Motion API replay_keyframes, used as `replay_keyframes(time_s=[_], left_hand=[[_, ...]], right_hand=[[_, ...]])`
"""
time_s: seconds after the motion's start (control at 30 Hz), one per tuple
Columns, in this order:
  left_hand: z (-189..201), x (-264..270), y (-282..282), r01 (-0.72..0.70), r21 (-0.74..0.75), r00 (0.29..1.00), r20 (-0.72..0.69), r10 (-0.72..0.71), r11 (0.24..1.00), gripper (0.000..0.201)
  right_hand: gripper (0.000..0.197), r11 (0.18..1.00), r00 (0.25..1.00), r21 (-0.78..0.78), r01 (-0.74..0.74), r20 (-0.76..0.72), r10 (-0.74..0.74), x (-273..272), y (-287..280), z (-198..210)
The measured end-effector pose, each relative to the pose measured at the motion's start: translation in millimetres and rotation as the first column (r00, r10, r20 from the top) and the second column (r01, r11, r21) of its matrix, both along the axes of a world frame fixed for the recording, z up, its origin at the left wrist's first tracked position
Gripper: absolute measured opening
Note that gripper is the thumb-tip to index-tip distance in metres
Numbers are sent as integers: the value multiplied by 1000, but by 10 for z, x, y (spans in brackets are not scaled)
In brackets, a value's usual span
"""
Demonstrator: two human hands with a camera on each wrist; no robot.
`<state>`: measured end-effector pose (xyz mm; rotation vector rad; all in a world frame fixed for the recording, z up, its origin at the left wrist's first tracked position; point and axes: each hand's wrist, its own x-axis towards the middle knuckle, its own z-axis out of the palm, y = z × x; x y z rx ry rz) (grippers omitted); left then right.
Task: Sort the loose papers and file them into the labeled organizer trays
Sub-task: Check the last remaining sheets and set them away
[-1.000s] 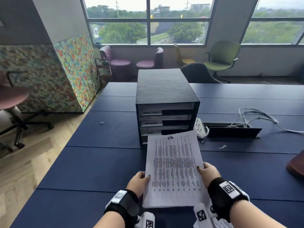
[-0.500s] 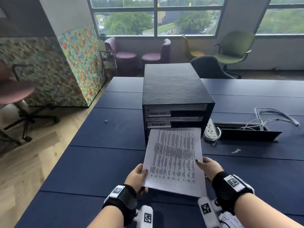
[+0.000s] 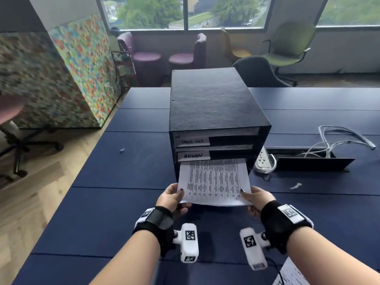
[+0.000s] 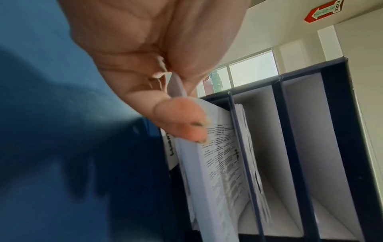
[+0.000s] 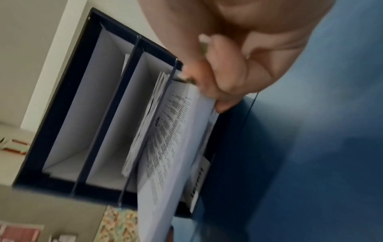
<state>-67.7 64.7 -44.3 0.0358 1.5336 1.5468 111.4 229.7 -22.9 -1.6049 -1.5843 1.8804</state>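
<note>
Printed paper (image 3: pixel 214 182) held at its near corners: left hand (image 3: pixel 171 199) pinches the left corner, right hand (image 3: pixel 258 199) the right. Far edge lies inside the organizer (image 3: pixel 211 112) slot below the tray labelled ADMIN, on the blue table (image 3: pixel 123 202).

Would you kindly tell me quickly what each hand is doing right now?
Left hand: pinches the paper at its near left corner.
Right hand: pinches the paper at its near right corner.
</note>
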Motion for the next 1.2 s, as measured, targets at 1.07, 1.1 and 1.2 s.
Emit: replay_keyframes(time_s=[1.07,1.1,1.2], left_hand=[[-10,-233,615,-108,59,959,-258,119,992,34],[-27,-243,648,-82,20,950,-299,84,996,35],[-73,-321,710,-32,-40,929,-369,15,999,25]], right_hand=[[21,935,836,-243,257,-430,-341,-520,410,108],[24,943,843,-213,256,-428,-325,-537,418,107],[24,971,882,-137,197,-407,-237,-549,446,70]])
